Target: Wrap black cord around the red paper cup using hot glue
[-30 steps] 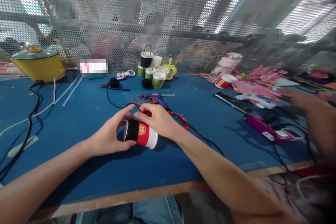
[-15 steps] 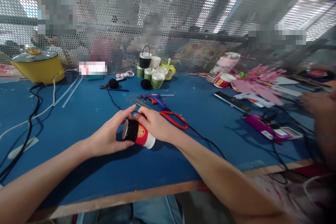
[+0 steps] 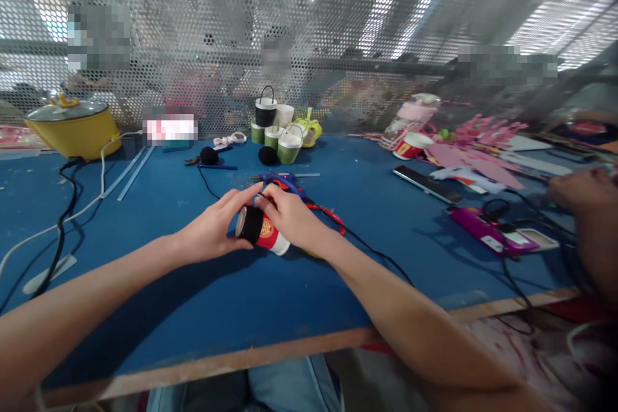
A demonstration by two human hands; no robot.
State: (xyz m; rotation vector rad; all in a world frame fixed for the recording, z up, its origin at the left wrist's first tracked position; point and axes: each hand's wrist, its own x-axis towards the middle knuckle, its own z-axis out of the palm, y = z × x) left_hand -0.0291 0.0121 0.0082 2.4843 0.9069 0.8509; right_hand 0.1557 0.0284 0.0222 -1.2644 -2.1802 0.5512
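Observation:
A paper cup (image 3: 270, 235), red and white with a gold emblem, is tilted onto its side just above the blue table, a black band (image 3: 250, 225) around its rim end. My left hand (image 3: 217, 225) grips that end, thumb below and fingers above. Curled over the cup's upper side is my right hand (image 3: 294, 215), its fingertips meeting the left ones by a small dark bit I cannot make out. Behind the right hand lie a blue glue gun (image 3: 290, 183) and red-handled scissors (image 3: 333, 215), partly hidden.
Green and black small cups (image 3: 290, 148) stand at the back by a perforated metal screen. A yellow electric pot (image 3: 72, 132) is far left, with cables. A phone (image 3: 425, 184), a purple case (image 3: 492, 232) and pink cutouts (image 3: 477, 164) lie right, near another person's hand (image 3: 579, 190).
Both hands have moved slightly right and away from me, with the cup between them. The right hand now covers more of the scissors. The other person's hand shifted a little.

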